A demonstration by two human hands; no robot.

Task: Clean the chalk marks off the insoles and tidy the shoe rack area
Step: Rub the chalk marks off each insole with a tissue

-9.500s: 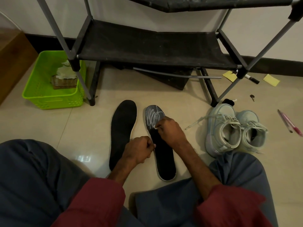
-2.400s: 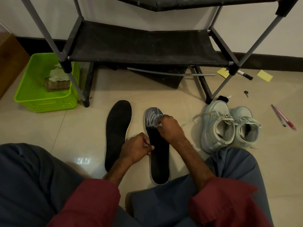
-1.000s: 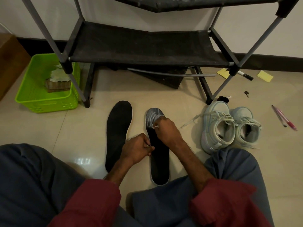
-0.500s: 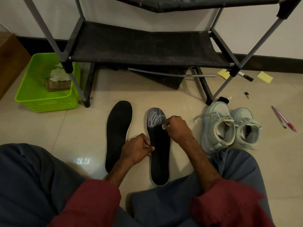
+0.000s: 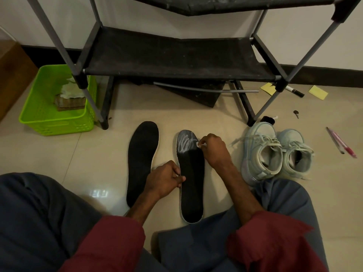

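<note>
1. a black fabric shoe rack on grey metal tubes [image 5: 176, 55] stands at twelve o'clock from the seated person, against the wall.
2. a lime green plastic basket [image 5: 39, 122] sits at ten o'clock, beside the rack's left leg, with crumpled cloth inside.
3. a pair of pale blue lace-up sneakers [image 5: 275, 154] stands at two o'clock, by the right knee.
4. a plain black insole [image 5: 142, 158] lies flat on the tiles at eleven o'clock.
5. a black insole with white chalk scribbles on its toe [image 5: 191, 183] lies at twelve o'clock, between the knees, just right of the plain one.
6. the left hand [image 5: 165, 179] has its fingers curled, pinching the scribbled insole's left edge midway along.
7. the right hand [image 5: 214, 148] has its fingers bunched together, pinching a small white piece [image 5: 199, 144] at the toe's right edge.
8. two pink pens [image 5: 342, 144] lie at three o'clock, and yellow sticky notes [image 5: 318, 92] at one o'clock.
</note>
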